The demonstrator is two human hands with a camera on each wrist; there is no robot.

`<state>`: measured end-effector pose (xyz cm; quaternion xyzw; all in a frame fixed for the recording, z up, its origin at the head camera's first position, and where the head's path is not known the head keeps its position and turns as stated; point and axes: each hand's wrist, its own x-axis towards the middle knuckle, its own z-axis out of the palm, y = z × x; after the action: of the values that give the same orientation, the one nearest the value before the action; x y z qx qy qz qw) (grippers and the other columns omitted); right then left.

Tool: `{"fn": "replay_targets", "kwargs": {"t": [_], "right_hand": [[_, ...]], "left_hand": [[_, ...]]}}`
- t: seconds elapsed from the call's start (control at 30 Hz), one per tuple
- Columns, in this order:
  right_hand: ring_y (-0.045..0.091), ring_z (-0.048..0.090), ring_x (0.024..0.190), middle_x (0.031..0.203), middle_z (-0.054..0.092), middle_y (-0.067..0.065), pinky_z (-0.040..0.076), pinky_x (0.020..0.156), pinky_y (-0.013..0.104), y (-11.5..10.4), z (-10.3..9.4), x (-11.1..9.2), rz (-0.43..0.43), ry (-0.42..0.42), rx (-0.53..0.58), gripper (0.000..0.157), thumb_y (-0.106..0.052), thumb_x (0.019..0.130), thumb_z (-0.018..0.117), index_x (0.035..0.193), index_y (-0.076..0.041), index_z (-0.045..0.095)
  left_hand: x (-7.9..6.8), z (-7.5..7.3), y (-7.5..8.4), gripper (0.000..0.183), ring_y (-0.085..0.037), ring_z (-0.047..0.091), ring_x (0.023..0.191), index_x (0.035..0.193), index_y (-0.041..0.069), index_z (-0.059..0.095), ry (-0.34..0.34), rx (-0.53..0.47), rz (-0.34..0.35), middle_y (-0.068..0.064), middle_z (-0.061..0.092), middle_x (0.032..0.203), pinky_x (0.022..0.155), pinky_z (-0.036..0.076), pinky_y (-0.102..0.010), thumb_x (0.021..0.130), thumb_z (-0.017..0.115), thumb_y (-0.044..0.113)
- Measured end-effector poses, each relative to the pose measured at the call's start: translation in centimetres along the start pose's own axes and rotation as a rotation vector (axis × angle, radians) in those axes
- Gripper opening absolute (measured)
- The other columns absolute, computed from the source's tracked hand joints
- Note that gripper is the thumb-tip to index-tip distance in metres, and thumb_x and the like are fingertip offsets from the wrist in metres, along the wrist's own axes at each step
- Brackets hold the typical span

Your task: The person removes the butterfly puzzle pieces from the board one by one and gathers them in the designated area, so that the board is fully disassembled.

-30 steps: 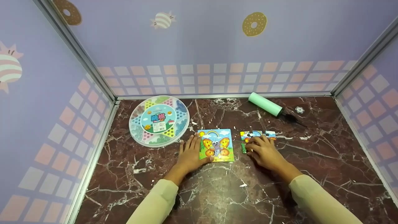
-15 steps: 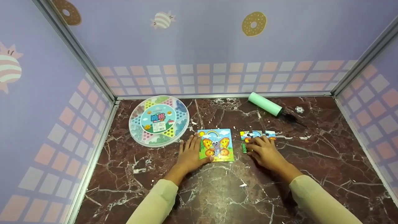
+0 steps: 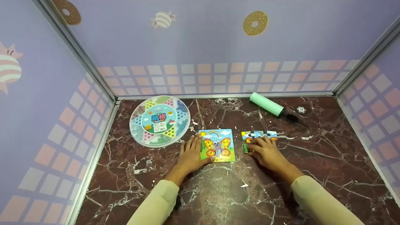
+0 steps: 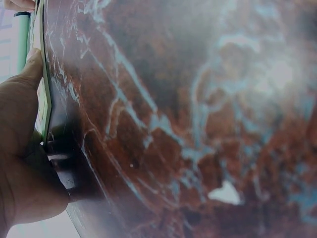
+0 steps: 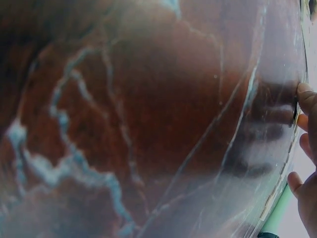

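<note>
Left-hand grip (image 3: 190,157): fingers laid out nearly straight along the left edge of the butterfly board (image 3: 217,145), thumb resting on its near edge. Spread wide, not curled round anything; it touches the board rather than clasping it. Probable reason: light contact at one side and one corner steadies the board and leaves most of the picture uncovered.

Butterfly board lies flat on the bench (image 3: 218,193), between the two hands, picture facing the wearer. That central spot presumably keeps it within easy reach and sight of both.

Right-hand grip (image 3: 267,153): fingers bent down over the picture pieces (image 3: 257,134), just right of the board. Cannot tell whether a piece is pinched or only pressed; the hand covers the contact, and the right wrist view catches only fingertips at the frame edge. A green piece (image 3: 245,148) shows beside the fingertips. Pieces sit apart from the board, their sky colours resembling its top band; nearness likely makes the two easy to compare.

Farther back, out of the hands' way: round game box (image 3: 159,122) at left, mint-green pump (image 3: 266,104) at right, small round chip (image 3: 301,109) beside it. None is touched, so they appear set aside, leaving working room in front
</note>
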<state>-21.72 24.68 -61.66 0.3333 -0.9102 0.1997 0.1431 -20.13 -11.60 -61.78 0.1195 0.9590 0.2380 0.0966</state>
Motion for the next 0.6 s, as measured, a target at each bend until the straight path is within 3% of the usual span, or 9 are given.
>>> {"fn": "replay_targets", "kwargs": {"t": [0.2, 0.6], "right_hand": [[0.033, 0.060, 0.104, 0.118, 0.073, 0.008, 0.044, 0.087, 0.057, 0.02, 0.02, -0.01, -0.003, 0.004, 0.000, 0.023, -0.019, 0.096, 0.085, 0.118, -0.017, 0.084], [0.035, 0.060, 0.104, 0.118, 0.072, 0.010, 0.045, 0.084, 0.058, -0.04, 0.08, -0.11, -0.016, 0.015, -0.010, 0.026, -0.017, 0.095, 0.086, 0.121, -0.016, 0.083]], "left_hand": [[-0.13, -0.27, 0.19, 0.115, -0.038, 0.011, 0.174, 0.177, 0.005, 0.021, 0.002, -0.001, 0.006, -0.014, 0.014, 0.187, 0.139, -0.002, -0.068, 0.097, 0.068, 0.073], [0.34, 0.57, -0.50, 0.117, -0.038, 0.010, 0.175, 0.177, 0.008, 0.020, 0.028, 0.001, 0.018, -0.013, 0.014, 0.187, 0.138, -0.002, -0.070, 0.096, 0.065, 0.079]]}}
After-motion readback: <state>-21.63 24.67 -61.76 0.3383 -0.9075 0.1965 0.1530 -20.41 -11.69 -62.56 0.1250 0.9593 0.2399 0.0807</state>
